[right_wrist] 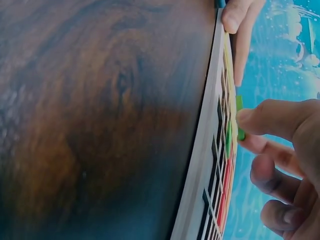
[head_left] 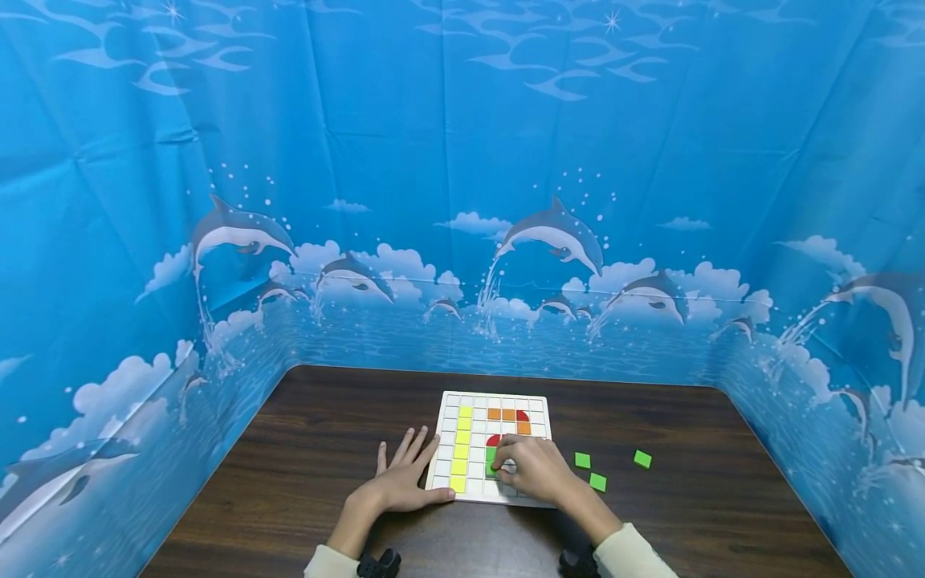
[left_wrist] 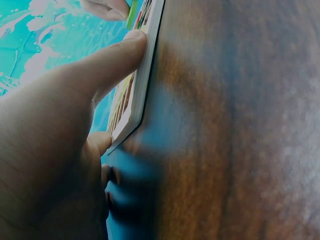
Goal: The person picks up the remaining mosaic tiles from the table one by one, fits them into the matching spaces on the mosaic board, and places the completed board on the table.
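Observation:
A white gridded board (head_left: 477, 482) lies on the dark wooden table, with a column of yellow square tiles (head_left: 461, 452), a few orange tiles (head_left: 509, 414) and red rounded pieces (head_left: 494, 440) set in it. My left hand (head_left: 405, 482) is spread at the board's left side, its thumb resting on the near edge. Over the board, my right hand (head_left: 535, 466) pinches a green square tile (right_wrist: 240, 118) between thumb and forefinger, close above the grid. Beneath it in the head view, green (head_left: 491, 454) shows in the grid below a red piece, partly covered by the fingers.
Several loose green tiles (head_left: 582, 460) lie on the table (head_left: 686, 498) right of the board, one of them (head_left: 642, 459) farther out. A blue curtain (head_left: 405, 160) printed with dolphins surrounds the table's back and sides.

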Available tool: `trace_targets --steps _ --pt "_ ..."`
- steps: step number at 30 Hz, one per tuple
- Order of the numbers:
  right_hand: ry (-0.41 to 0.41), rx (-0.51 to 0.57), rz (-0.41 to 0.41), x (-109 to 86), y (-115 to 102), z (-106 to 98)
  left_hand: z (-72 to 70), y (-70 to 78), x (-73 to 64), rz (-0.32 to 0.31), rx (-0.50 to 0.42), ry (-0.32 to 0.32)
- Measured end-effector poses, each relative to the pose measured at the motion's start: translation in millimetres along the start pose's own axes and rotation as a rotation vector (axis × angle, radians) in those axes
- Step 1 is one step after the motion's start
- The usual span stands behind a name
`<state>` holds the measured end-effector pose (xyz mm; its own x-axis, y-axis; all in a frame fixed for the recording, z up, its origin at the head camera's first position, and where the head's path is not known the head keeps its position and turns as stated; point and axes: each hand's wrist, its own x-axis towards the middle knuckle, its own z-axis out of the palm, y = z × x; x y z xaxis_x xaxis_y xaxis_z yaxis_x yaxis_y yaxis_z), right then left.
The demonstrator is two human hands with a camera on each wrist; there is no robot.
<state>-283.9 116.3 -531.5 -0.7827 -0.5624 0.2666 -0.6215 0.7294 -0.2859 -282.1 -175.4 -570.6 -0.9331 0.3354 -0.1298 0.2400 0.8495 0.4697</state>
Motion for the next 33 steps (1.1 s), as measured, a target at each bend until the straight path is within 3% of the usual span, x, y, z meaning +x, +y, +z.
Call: trace_targets --steps 7,15,27,33 --pt "-0.049 -0.01 0.009 -0.5 -2 2 -12.5 13.3 -8.4 -0.013 -0.003 -0.033" --pt "-0.079 -0.014 0.02 -2.7 -1 -3 -16.4 16.6 -10.1 -0.01 0.01 -0.04" --pt "-0.099 0.013 0.012 -5.0 2 0 -2.2 1.0 -2.5 0.023 -0.03 -0.009" --pt "-0.083 0.008 0.011 -7.3 2 -1 -7.8 6.3 -5.5 0.021 -0.027 -0.023"
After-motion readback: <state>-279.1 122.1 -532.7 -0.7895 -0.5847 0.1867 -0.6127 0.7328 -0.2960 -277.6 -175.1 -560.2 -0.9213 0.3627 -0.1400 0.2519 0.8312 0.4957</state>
